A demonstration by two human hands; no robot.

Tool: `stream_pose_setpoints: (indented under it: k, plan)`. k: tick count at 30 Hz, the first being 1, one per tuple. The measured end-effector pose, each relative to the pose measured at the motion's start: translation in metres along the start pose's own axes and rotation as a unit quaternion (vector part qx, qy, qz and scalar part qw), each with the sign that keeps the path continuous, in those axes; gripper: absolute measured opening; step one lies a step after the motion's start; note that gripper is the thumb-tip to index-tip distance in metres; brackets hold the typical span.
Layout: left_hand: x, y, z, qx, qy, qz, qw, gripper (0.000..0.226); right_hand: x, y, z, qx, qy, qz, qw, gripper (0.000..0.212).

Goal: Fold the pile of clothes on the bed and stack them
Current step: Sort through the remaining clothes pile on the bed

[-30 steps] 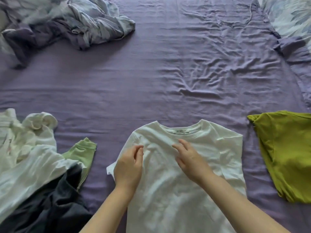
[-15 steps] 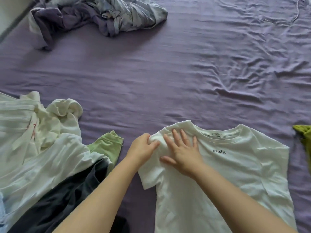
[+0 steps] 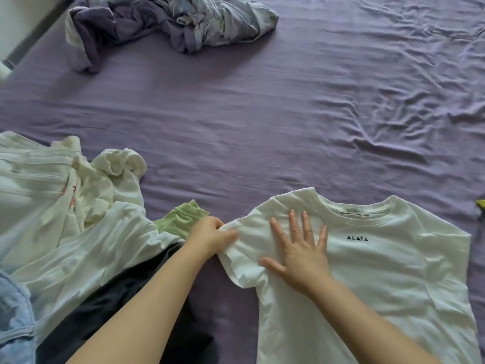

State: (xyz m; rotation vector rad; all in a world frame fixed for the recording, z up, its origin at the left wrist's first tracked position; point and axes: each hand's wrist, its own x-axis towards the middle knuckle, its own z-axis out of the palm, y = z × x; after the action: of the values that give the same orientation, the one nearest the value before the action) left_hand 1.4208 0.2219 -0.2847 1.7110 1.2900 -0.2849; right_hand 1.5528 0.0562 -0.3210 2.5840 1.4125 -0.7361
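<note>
A white T-shirt (image 3: pixel 380 271) with small black lettering lies front-up on the purple bed sheet (image 3: pixel 249 114), neck pointing away from me. My left hand (image 3: pixel 210 236) pinches the outer edge of its left sleeve. My right hand (image 3: pixel 301 248) lies flat, fingers spread, on the shirt's left shoulder. At the left sits the pile of unfolded clothes (image 3: pixel 65 219): white garments, a light green piece (image 3: pixel 181 222), a dark one (image 3: pixel 110 311) and a pale blue one (image 3: pixel 13 324).
A crumpled purple and patterned blanket (image 3: pixel 170 22) lies at the far left of the bed. A sliver of a yellow-green garment (image 3: pixel 481 204) shows at the right edge. The bed's left edge and floor (image 3: pixel 15 35) appear at top left.
The view has swung left, so the green garment on the right has nearly left the frame. My left hand took hold of the left sleeve and drew it outward; my right hand flattened on the shoulder.
</note>
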Motion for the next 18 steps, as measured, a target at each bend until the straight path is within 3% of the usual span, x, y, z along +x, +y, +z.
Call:
stream_pose_setpoints:
  k: [3,7,9,11,13,18]
  plan:
    - [-0.01,-0.001,0.007,-0.199,0.076,-0.037,0.976,0.018,0.008,-0.007,-0.006,0.002,0.001,0.01,1.0,0.101]
    - [-0.034,-0.005,0.025,-0.341,0.018,-0.102,0.934,0.026,-0.004,-0.013,0.004,0.002,0.038,0.017,0.999,0.093]
    - [-0.042,-0.009,0.033,-0.313,0.024,-0.105,0.944,0.03,-0.004,-0.017,0.003,0.007,0.004,0.022,1.0,0.094]
    - [-0.046,-0.01,0.036,-0.196,0.084,-0.065,0.975,0.021,-0.001,-0.016,-0.009,0.031,-0.028,0.022,0.999,0.094]
    - [-0.052,0.001,0.035,-0.113,0.144,-0.007,0.983,0.02,-0.009,-0.008,-0.019,0.071,-0.005,0.018,0.997,0.085]
    - [-0.067,0.045,0.053,-0.175,0.121,0.071,0.975,0.01,-0.1,0.03,0.002,0.038,0.012,0.033,0.999,0.068]
